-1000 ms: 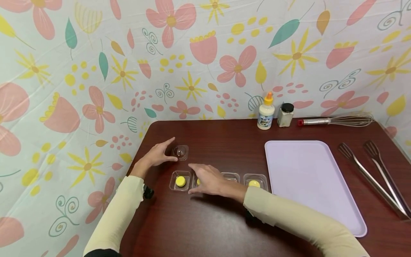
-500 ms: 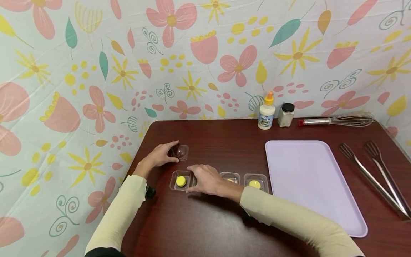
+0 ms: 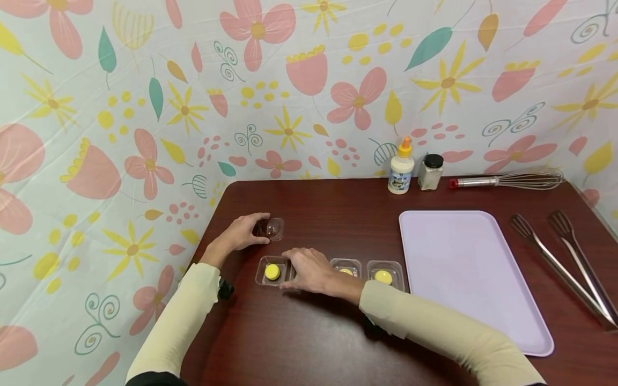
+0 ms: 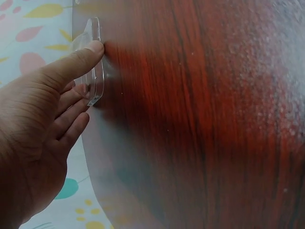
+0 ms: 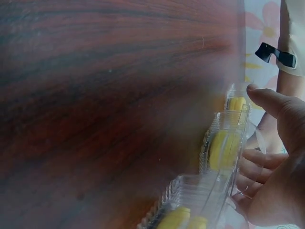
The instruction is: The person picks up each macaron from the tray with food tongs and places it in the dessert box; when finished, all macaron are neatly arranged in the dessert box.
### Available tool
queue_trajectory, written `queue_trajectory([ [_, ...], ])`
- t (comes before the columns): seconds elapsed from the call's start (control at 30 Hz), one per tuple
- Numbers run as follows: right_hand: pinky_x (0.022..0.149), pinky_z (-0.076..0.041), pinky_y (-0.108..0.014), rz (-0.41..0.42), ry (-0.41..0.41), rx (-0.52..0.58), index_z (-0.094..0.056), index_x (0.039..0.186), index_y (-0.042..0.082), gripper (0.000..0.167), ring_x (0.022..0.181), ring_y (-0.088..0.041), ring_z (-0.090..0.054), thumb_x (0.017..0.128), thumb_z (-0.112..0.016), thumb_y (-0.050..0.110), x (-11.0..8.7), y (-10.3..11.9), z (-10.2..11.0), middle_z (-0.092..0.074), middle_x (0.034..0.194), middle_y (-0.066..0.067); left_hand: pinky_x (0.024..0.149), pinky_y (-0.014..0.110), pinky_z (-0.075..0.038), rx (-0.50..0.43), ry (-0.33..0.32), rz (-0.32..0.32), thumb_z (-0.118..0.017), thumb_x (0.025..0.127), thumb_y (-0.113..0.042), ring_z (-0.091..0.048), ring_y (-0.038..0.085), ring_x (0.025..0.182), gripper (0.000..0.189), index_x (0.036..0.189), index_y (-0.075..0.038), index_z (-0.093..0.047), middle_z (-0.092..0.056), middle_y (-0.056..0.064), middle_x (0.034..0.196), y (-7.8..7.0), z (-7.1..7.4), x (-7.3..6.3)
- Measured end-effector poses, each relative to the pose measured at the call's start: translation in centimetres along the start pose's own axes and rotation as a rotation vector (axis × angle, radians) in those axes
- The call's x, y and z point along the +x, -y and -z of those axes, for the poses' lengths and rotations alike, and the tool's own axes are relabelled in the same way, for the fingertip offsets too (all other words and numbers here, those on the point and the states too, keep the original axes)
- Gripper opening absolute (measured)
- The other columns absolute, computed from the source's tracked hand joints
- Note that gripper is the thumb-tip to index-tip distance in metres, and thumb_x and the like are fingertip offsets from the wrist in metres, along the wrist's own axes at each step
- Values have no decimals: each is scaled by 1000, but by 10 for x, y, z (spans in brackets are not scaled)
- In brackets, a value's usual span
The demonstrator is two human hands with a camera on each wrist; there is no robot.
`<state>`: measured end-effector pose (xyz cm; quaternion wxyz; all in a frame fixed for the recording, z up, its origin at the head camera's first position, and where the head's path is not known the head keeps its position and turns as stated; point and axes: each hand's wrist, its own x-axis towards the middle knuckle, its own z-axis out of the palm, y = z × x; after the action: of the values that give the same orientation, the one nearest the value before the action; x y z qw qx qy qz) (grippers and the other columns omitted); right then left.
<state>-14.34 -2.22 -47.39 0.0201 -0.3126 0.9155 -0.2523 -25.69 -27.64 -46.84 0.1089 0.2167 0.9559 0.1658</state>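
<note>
My left hand [image 3: 237,233] holds a small clear domed plastic lid [image 3: 273,229] by its edge, low at the table's left side. In the left wrist view, the thumb [image 4: 95,46] lies against the near side of the lid, with the fingers behind it. My right hand [image 3: 313,269] spans the second clear plastic container [image 5: 224,143] in a row, thumb and fingers around it. A yellow macaron-like round sits inside. Left of this hand stands another container [image 3: 262,278] with a yellow round [image 3: 272,272]. The right hand hides most of its own container in the head view.
Two more clear containers with yellow rounds, one [image 3: 345,265] half behind the right wrist and one [image 3: 384,273], lie beside a lilac tray [image 3: 473,273]. Tongs [image 3: 569,268] are at right. A glue-like bottle [image 3: 400,170], black-lidded jar [image 3: 430,173] and whisk [image 3: 507,180] stand or lie at the back.
Over the first half second my left hand moved slightly right onto the lid, and my right hand shifted a little left around the second container. Since then both have stayed nearly still.
</note>
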Motion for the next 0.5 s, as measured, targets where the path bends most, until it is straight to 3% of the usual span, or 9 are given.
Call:
queue_trajectory([
  [0.3,98,-58,-45,3,-16,8,-67,138,2,81,118,-30,-71,77,-96,46,1,-1,-4,-71,135,-14,113,55,-46,17,-35,-23,-87,91,-36,-56,33,138,76,154,-7,-54,-59,13,151,4,-1,0],
  [0.5,96,-59,-44,-11,-24,24,-68,137,3,78,114,-29,-72,78,-96,45,2,-1,-5,-73,131,-13,112,56,-46,-2,-86,-71,-89,88,-37,-57,33,137,76,151,-6,-58,-61,12,149,5,1,-5],
])
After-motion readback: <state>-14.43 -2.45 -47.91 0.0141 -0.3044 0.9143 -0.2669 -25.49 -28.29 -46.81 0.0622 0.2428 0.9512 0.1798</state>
